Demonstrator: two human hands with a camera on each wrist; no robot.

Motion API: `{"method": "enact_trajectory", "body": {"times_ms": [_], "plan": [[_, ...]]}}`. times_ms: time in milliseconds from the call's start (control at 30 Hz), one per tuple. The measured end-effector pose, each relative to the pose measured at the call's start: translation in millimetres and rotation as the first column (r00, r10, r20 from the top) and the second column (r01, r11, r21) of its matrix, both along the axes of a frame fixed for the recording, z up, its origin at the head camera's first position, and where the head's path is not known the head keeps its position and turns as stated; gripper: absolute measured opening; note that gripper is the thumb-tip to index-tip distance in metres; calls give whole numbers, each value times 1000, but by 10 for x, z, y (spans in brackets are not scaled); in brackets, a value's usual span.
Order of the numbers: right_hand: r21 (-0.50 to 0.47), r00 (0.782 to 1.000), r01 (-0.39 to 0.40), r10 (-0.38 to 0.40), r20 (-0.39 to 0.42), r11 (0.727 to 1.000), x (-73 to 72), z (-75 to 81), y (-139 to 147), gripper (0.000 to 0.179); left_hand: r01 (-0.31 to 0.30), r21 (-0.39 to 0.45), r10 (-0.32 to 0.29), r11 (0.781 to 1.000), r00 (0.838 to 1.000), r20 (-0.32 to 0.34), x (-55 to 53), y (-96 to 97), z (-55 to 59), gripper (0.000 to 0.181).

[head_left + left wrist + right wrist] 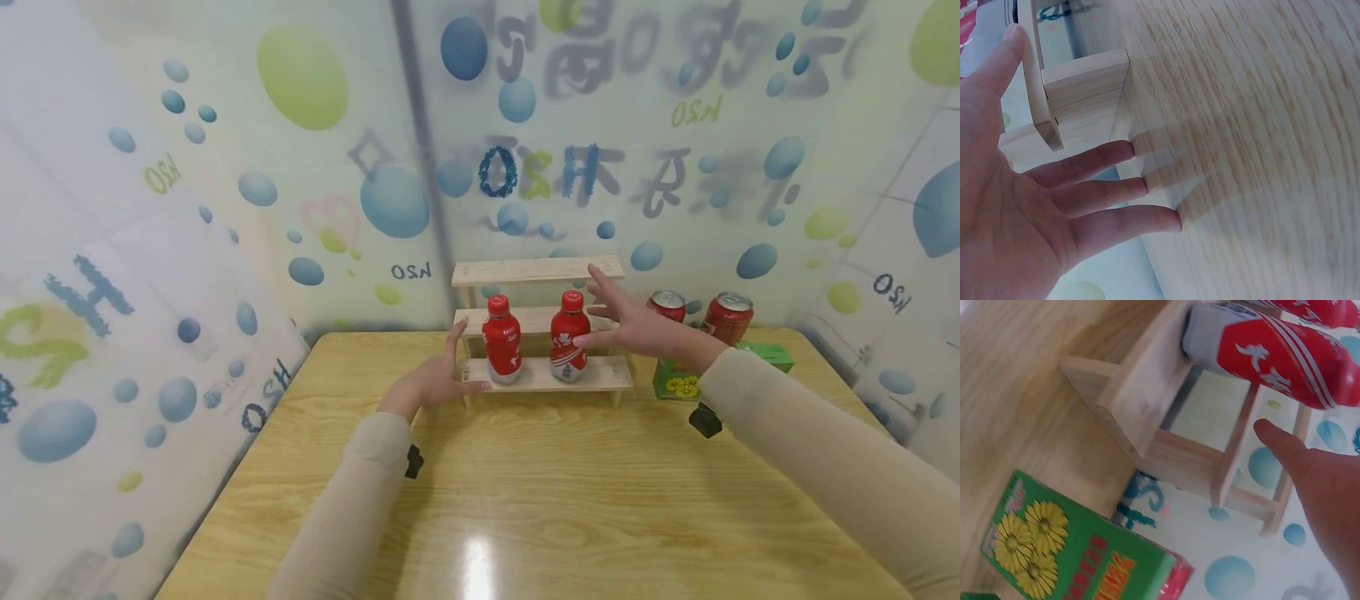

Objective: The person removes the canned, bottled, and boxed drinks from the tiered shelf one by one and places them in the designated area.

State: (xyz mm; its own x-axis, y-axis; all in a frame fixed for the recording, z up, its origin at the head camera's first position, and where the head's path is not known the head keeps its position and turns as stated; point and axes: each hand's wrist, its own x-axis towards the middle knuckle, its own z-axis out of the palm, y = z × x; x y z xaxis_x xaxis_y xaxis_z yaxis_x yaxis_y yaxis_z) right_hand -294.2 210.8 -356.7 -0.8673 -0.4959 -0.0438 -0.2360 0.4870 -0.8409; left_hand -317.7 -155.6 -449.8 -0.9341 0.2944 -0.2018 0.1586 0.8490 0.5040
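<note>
A small three-tier wooden shelf (525, 271) stands on the table against the wall. Two red bottles (503, 342) (570, 337) with pale lower parts stand upright on its lowest tier. My left hand (429, 382) is at the shelf's left end. In the left wrist view its fingers (1125, 219) are stretched out, with the fingertips at the tabletop and the thumb by the lowest board. My right hand (633, 323) is at the right end with spread fingers, beside the right bottle. Whether it touches bottle or shelf I cannot tell; the right wrist view shows only part of it (1322, 487).
Right of the shelf, a green box (678, 383) with yellow flowers lies on the table (525, 500). Two red cans (667, 305) (729, 317) with silver tops stand behind it, partly hidden by my right arm. A patterned curtain-like wall (360, 275) borders the table's back and left.
</note>
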Motion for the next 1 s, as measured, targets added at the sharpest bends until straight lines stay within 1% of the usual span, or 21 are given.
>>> {"method": "enact_trajectory", "body": {"times_ms": [167,400,733,1000], "plan": [[-37,999,-12,13,29,999,8,-97,-22,119,-3,-2,3,1000,1000,5,14,8,18,126],[-60,999,-31,33,22,998,16,-207,-50,113,-6,6,6,1000,1000,8,17,4,16,126],[-88,1000,-14,15,11,996,16,-278,-145,104,-1,5,1,1000,1000,4,-24,-7,-21,128],[-91,1000,-13,14,13,996,17,-288,-163,97,-5,9,5,1000,1000,7,-9,0,-4,128]]}}
